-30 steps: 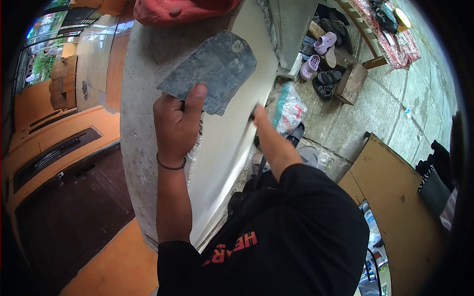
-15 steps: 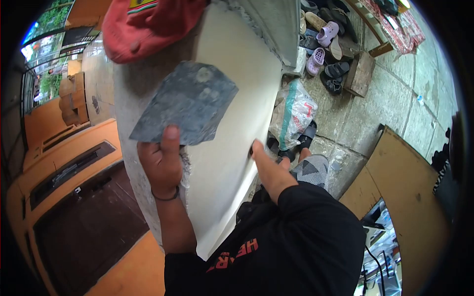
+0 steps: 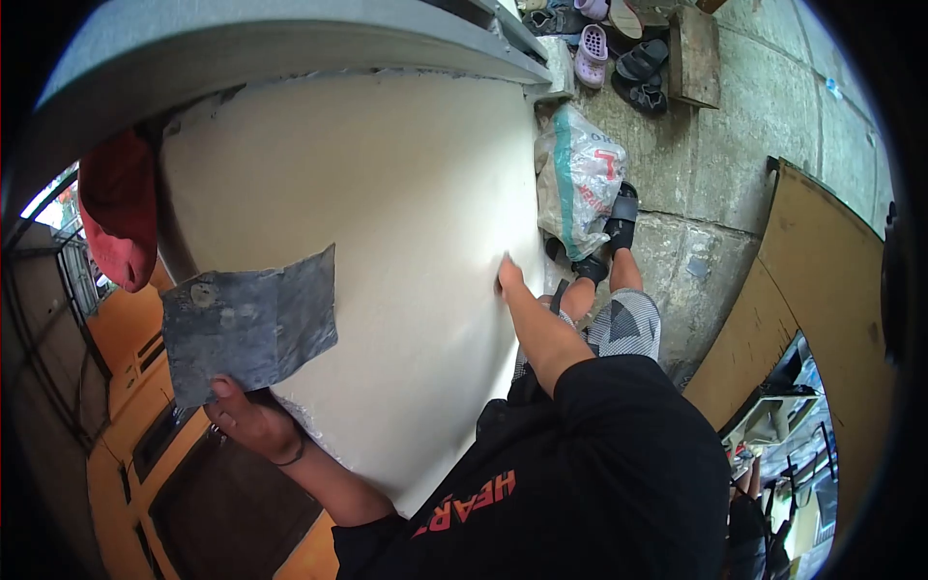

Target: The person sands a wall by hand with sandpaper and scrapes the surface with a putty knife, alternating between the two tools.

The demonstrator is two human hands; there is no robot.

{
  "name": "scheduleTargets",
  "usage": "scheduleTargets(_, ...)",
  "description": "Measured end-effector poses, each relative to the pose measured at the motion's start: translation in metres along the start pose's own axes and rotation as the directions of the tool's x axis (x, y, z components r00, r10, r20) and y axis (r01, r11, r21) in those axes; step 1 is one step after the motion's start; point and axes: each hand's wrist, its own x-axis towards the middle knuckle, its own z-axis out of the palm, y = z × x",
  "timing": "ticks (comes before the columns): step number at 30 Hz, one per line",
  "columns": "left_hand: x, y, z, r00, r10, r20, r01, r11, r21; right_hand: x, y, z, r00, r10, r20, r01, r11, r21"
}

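My left hand [image 3: 253,425] is closed on the lower edge of a creased dark grey sheet of sandpaper [image 3: 253,324], its thumb on the near face and the fingers mostly hidden behind. Pale smudges mark the sheet, held in front of a smooth cream-white wall surface [image 3: 406,193]. My right hand [image 3: 507,275] is at the right side of that surface, fingers drawn in. What it grips, if anything, is hidden.
A red cap [image 3: 118,208] hangs at the left. On the concrete floor are a white plastic sack [image 3: 585,184], several shoes, including a lilac clog [image 3: 592,56], and a wooden block [image 3: 696,58]. A brown board [image 3: 783,290] stands at the right, and a grey ledge [image 3: 319,43] crosses the top.
The view has turned, and more of the cream-white surface and grey ledge shows. My left hand and the sandpaper appear lower and farther left, with the sheet's angle changed. My right hand stays by the surface's side.
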Motion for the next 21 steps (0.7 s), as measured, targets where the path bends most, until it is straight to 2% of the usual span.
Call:
scheduleTargets(1, 0.000, 0.004, 0.004, 1.000, 0.010, 0.006, -0.010, 1.000, -0.002, 0.003, -0.001, 0.002, 1.000, -0.003, 0.003, 0.003, 1.000, 0.012)
scheduleTargets(3, 0.000, 0.011, 0.016, 0.995, -0.016, -0.097, 0.015, 1.000, -0.020, 0.013, -0.021, 0.016, 0.999, -0.002, -0.038, 0.001, 0.999, -0.033)
scheduleTargets(4, -0.001, 0.012, 0.016, 0.996, -0.010, -0.093, 0.009, 1.000, -0.018, 0.030, -0.060, 0.040, 0.986, -0.164, -0.041, 0.165, 0.986, 0.024)
scheduleTargets(5, -0.001, 0.013, 0.015, 0.996, -0.008, -0.093, 0.005, 0.999, -0.036, 0.028, -0.120, 0.066, 0.947, -0.321, -0.004, 0.320, 0.946, -0.048)
scheduleTargets(6, 0.000, 0.011, 0.015, 0.995, -0.005, -0.095, 0.000, 0.998, -0.056, 0.007, -0.190, 0.094, 0.914, -0.404, 0.027, 0.405, 0.910, -0.085)
scheduleTargets(7, 0.002, 0.008, 0.013, 0.996, 0.000, -0.089, -0.004, 0.999, -0.053, 0.044, -0.235, 0.128, 0.696, -0.704, 0.139, 0.708, 0.642, -0.294)
scheduleTargets(8, 0.003, 0.004, 0.010, 0.997, -0.006, -0.081, 0.000, 0.997, -0.075, 0.014, -0.276, 0.148, 0.388, -0.916, 0.098, 0.838, 0.307, -0.452)
scheduleTargets(9, 0.002, 0.001, 0.008, 0.997, -0.016, -0.078, 0.008, 0.995, -0.098, -0.038, -0.305, 0.152, 0.238, -0.949, 0.205, 0.786, 0.065, -0.615)
scheduleTargets(10, 0.001, 0.000, 0.005, 0.997, -0.020, -0.080, 0.012, 0.995, -0.096, -0.079, -0.313, 0.150, 0.104, -0.936, 0.337, 0.668, -0.186, -0.721)
scheduleTargets(11, 0.000, -0.001, 0.003, 0.996, -0.055, -0.070, 0.050, 0.996, -0.080, -0.096, -0.293, 0.141, 0.279, -0.938, 0.205, 0.854, 0.144, -0.501)
scheduleTargets(12, 0.000, 0.000, 0.002, 0.995, -0.084, -0.061, 0.080, 0.994, -0.070, -0.117, -0.270, 0.128, 0.470, -0.873, 0.131, 0.877, 0.444, -0.185)
scheduleTargets(13, 0.002, 0.002, 0.004, 0.995, -0.077, -0.064, 0.072, 0.994, -0.079, -0.121, -0.234, 0.112, 0.413, -0.908, 0.066, 0.910, 0.408, -0.076)
scheduleTargets(14, 0.002, 0.004, 0.009, 0.994, -0.066, -0.082, 0.060, 0.996, -0.071, -0.085, -0.181, 0.102, 0.498, -0.867, 0.017, 0.843, 0.479, -0.244)
scheduleTargets(15, 0.001, 0.005, 0.010, 0.993, -0.061, -0.103, 0.055, 0.997, -0.058, -0.077, -0.133, 0.083, 0.654, -0.756, -0.024, 0.745, 0.648, -0.157)
scheduleTargets(16, 0.002, 0.004, 0.006, 0.991, -0.064, -0.114, 0.058, 0.997, -0.059, -0.041, -0.079, 0.060, 0.837, -0.547, 0.031, 0.542, 0.819, -0.189)
scheduleTargets(17, 0.003, 0.000, 0.002, 0.998, -0.055, -0.036, 0.051, 0.994, -0.096, -0.065, -0.059, 0.036, 0.974, -0.221, 0.045, 0.225, 0.967, -0.124)
scheduleTargets(18, 0.004, -0.003, 0.001, 0.998, -0.040, 0.039, 0.045, 0.989, -0.138, -0.041, -0.027, 0.024, 0.994, -0.023, 0.107, 0.015, 0.997, 0.077)
scheduleTargets(19, 0.007, -0.003, 0.006, 0.999, 0.023, 0.023, -0.020, 0.989, -0.148, -0.051, -0.030, 0.027, 0.991, -0.096, 0.089, 0.091, 0.994, 0.063)
scheduleTargets(20, 0.009, 0.001, 0.008, 1.000, 0.024, -0.004, -0.025, 0.986, -0.163, -0.064, -0.038, 0.036, 0.982, -0.171, 0.075, 0.168, 0.985, 0.043)
scheduleTargets(21, 0.009, 0.005, 0.008, 0.998, 0.023, 0.050, -0.017, 0.992, -0.121, -0.079, -0.067, 0.052, 0.951, -0.303, 0.068, 0.310, 0.939, -0.149)
